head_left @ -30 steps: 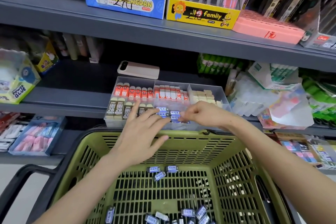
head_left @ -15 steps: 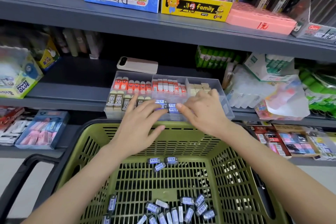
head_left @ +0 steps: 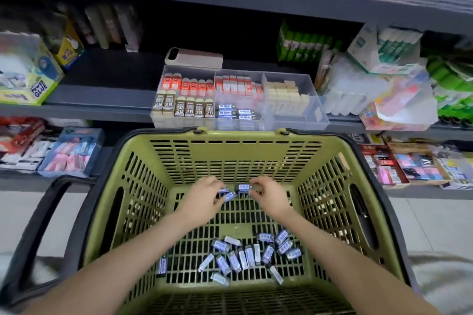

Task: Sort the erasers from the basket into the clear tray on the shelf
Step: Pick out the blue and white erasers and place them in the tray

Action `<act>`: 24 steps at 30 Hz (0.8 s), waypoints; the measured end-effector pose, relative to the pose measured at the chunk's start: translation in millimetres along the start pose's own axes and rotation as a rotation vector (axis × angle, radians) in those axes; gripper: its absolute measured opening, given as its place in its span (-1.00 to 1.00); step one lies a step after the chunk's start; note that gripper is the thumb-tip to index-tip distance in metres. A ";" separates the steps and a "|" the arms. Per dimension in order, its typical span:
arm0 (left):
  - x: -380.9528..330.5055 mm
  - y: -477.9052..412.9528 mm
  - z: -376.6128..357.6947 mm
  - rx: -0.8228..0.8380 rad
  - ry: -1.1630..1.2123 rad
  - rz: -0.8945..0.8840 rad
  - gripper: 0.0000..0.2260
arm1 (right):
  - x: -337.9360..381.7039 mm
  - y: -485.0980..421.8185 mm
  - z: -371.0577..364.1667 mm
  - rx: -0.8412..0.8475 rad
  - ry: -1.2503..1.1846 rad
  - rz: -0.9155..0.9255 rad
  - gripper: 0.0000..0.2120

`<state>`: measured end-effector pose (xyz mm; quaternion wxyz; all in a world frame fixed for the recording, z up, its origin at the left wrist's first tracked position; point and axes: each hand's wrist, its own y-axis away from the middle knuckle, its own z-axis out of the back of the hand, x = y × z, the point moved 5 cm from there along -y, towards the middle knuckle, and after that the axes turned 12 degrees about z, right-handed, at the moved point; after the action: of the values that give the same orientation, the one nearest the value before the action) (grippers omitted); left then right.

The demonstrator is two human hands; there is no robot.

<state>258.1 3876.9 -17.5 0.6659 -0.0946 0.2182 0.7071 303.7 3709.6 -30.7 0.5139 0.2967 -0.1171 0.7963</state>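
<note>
Left hand (head_left: 202,198) pinches a blue eraser (head_left: 229,196) at the far edge of the basket (head_left: 143,161) floor. Right hand (head_left: 268,197) pinches a second eraser (head_left: 243,187) beside it. Loose erasers (head_left: 245,257) lie heaped toward the near edge. The clear tray (head_left: 294,123) sits on the shelf's (head_left: 102,110) front edge.

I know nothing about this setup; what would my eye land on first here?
The big olive-green basket fills the foreground, and the left hand and right hand meet at its far end, fingers pinching small blue-labelled erasers. A loose pile of more lies nearer the person on the basket floor. Just beyond, on the shelf, a clear tray holds neat rows of erasers.
</note>
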 end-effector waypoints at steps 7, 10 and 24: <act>8.9 -25.6 -62.9 -0.014 -0.170 0.167 -0.48 | -20.4 -9.4 -31.2 0.014 0.276 0.051 -0.67; 8.5 -31.2 -70.5 -0.018 -0.242 0.197 -0.49 | -25.4 -12.5 -40.1 0.073 0.320 0.020 -0.69; 35.9 -10.0 -54.1 0.332 1.281 0.853 -0.90 | -5.2 -22.6 -53.0 0.081 0.224 -0.082 -0.81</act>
<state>256.0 3885.9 -82.5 0.0871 -0.2911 0.6799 0.6674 306.7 3741.8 -78.7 0.5437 0.2308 -0.0144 0.8068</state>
